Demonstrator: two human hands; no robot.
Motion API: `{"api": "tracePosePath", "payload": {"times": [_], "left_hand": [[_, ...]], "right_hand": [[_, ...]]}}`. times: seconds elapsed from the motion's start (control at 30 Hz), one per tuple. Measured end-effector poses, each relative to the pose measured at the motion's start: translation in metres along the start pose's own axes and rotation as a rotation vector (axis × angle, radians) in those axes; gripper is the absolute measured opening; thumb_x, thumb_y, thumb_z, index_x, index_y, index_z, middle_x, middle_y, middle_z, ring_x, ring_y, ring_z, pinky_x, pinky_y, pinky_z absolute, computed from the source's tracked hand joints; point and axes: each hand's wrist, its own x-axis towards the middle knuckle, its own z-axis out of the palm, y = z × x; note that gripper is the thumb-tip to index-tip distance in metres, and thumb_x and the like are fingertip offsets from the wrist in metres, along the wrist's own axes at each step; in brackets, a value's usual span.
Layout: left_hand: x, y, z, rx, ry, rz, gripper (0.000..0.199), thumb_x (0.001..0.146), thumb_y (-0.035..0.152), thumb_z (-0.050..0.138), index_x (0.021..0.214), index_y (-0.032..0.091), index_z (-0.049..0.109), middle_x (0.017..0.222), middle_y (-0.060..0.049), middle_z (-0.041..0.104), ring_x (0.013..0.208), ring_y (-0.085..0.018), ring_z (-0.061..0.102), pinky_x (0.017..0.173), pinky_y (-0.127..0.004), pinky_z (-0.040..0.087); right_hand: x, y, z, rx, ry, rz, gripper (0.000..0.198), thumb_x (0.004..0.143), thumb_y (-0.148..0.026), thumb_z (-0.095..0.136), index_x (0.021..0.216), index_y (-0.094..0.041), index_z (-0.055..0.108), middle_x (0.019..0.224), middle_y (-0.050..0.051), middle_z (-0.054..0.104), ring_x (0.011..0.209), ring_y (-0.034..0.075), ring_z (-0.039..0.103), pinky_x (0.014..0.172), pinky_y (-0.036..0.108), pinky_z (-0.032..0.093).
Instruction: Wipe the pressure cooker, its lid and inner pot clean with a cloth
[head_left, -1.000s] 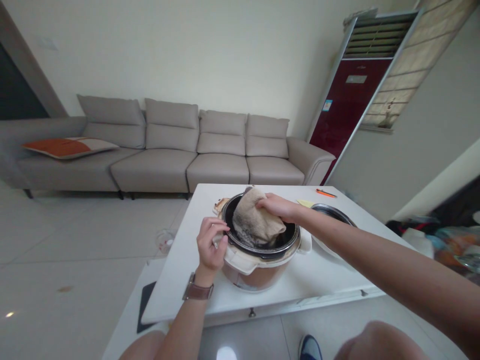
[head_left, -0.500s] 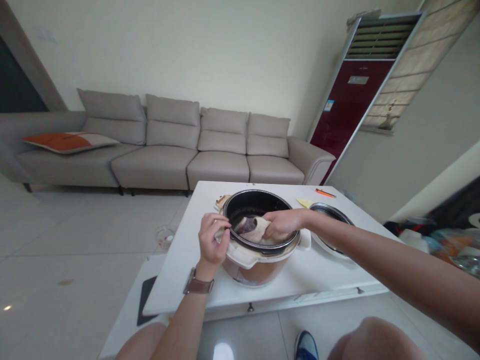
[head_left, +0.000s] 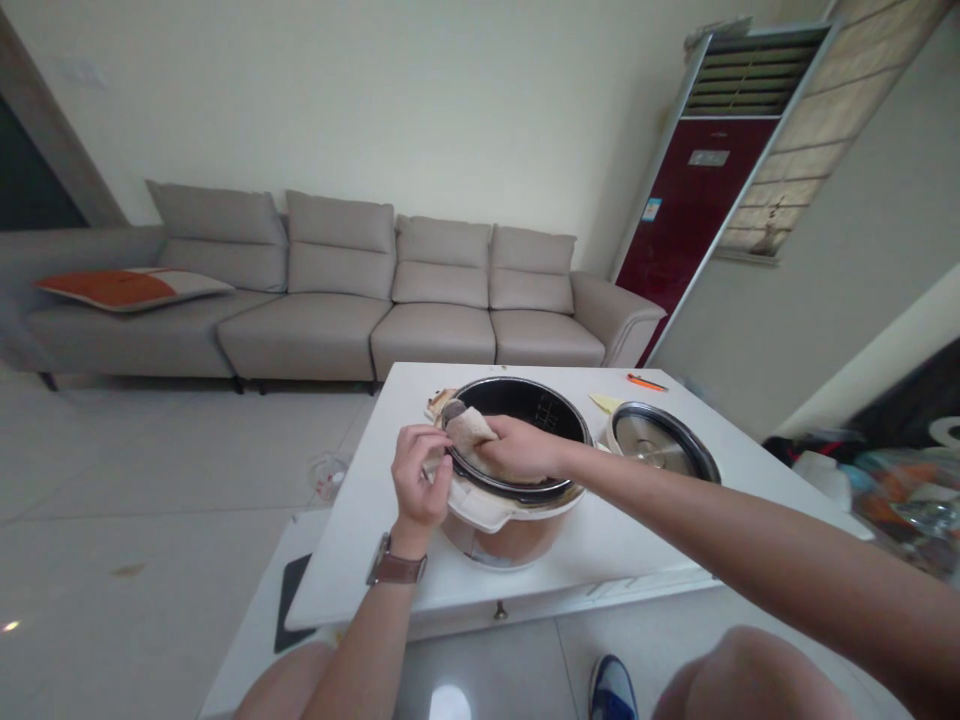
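Observation:
A round electric cooker (head_left: 504, 540) with a white rim and handles stands on the white table, its dark inner pot (head_left: 559, 412) uncovered. My right hand (head_left: 521, 448) is closed on a pale cloth (head_left: 471, 428) with a greyish patch, pressing it to the left side of the pot's rim. My left hand (head_left: 421, 475), with a brown watch strap on the wrist, pinches the pot's left edge between thumb and fingers. Part of the cloth is hidden under my right hand.
A round metal lid (head_left: 660, 445) lies on the table (head_left: 352, 540) right of the cooker, beside a yellow piece (head_left: 606, 403) and an orange pen-like object (head_left: 646, 382). A grey sofa (head_left: 435, 335) stands beyond the table. Clutter (head_left: 904, 500) sits at the far right.
My right hand has moved the cloth left and up, from inside the pot to its left rim. My left hand stays on the pot's edge. More of the lid shows.

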Motion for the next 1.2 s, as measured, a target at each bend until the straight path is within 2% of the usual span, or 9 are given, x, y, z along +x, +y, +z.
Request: {"api": "tracePosePath", "payload": {"times": [0.1,0.23,0.33,0.4,0.57,0.67,0.8,0.97,1.2], "left_hand": [[0.0,0.0,0.001,-0.016,0.024,-0.011,0.021,0.094,0.042,0.057,0.096,0.022,0.064,0.095,-0.008,0.064,0.094,-0.027,0.062,0.084,-0.044,0.051],[0.002,0.0,0.0,-0.019,-0.046,-0.02,0.024,0.096,0.042,0.053,0.09,0.023,0.068,0.094,-0.009,0.067,0.096,-0.028,0.062,0.087,-0.046,0.05],[0.003,0.0,-0.001,-0.026,-0.083,-0.01,0.03,0.097,0.04,0.052,0.081,0.024,0.071,0.087,-0.008,0.07,0.095,-0.028,0.063,0.087,-0.048,0.049],[0.003,-0.001,-0.001,-0.039,-0.082,0.004,0.029,0.097,0.038,0.053,0.079,0.025,0.072,0.084,-0.007,0.071,0.094,-0.028,0.063,0.088,-0.049,0.049],[0.001,-0.001,-0.001,-0.041,-0.061,-0.016,0.028,0.096,0.04,0.054,0.082,0.024,0.071,0.088,-0.008,0.071,0.094,-0.028,0.064,0.086,-0.048,0.05],[0.002,0.0,0.0,-0.044,-0.056,-0.014,0.029,0.096,0.04,0.053,0.077,0.024,0.069,0.085,-0.008,0.07,0.092,-0.028,0.064,0.085,-0.048,0.05],[0.003,0.001,0.001,-0.051,-0.045,0.015,0.028,0.097,0.035,0.053,0.078,0.023,0.068,0.083,-0.007,0.07,0.09,-0.026,0.063,0.082,-0.046,0.05],[0.006,0.005,0.0,-0.053,-0.045,0.04,0.025,0.097,0.031,0.054,0.079,0.022,0.068,0.084,-0.006,0.069,0.089,-0.025,0.063,0.082,-0.044,0.05],[0.005,0.004,0.0,-0.038,-0.036,0.038,0.023,0.097,0.032,0.054,0.082,0.022,0.068,0.086,-0.007,0.069,0.091,-0.025,0.064,0.083,-0.045,0.052]], "right_hand": [[-0.005,0.001,-0.003,0.014,-0.126,-0.013,0.039,0.074,-0.011,0.056,0.108,-0.015,0.075,0.108,0.003,0.077,0.104,0.022,0.067,0.095,0.028,0.049],[-0.018,0.008,-0.03,0.098,-0.373,0.063,0.037,0.071,-0.015,0.061,0.105,-0.014,0.076,0.103,0.002,0.077,0.101,0.022,0.068,0.096,0.029,0.05],[-0.026,0.009,-0.051,0.087,-0.409,0.1,0.036,0.07,-0.018,0.064,0.103,-0.014,0.076,0.101,0.003,0.078,0.102,0.024,0.068,0.094,0.03,0.052],[-0.027,0.007,-0.063,0.065,-0.302,0.103,0.034,0.071,-0.018,0.063,0.102,-0.015,0.076,0.1,0.002,0.078,0.102,0.025,0.069,0.093,0.03,0.053],[-0.014,-0.006,-0.08,0.006,0.21,0.077,0.034,0.077,-0.016,0.056,0.107,-0.014,0.073,0.109,0.006,0.078,0.101,0.026,0.069,0.088,0.029,0.054],[-0.007,-0.013,-0.074,-0.192,0.322,-0.009,0.036,0.08,-0.013,0.052,0.11,-0.016,0.072,0.116,0.006,0.077,0.108,0.026,0.067,0.094,0.03,0.051],[-0.006,-0.013,-0.045,-0.478,0.045,-0.083,0.037,0.079,-0.011,0.056,0.109,-0.021,0.075,0.117,0.006,0.078,0.109,0.027,0.068,0.098,0.032,0.048],[0.0,0.005,-0.014,-0.437,-0.395,-0.027,0.032,0.082,-0.011,0.057,0.107,-0.015,0.075,0.114,0.01,0.079,0.101,0.025,0.072,0.091,0.03,0.051],[-0.007,0.023,-0.027,-0.01,-0.44,0.298,0.025,0.075,-0.021,0.065,0.098,-0.015,0.075,0.093,0.006,0.08,0.086,0.023,0.074,0.079,0.031,0.056]]}}
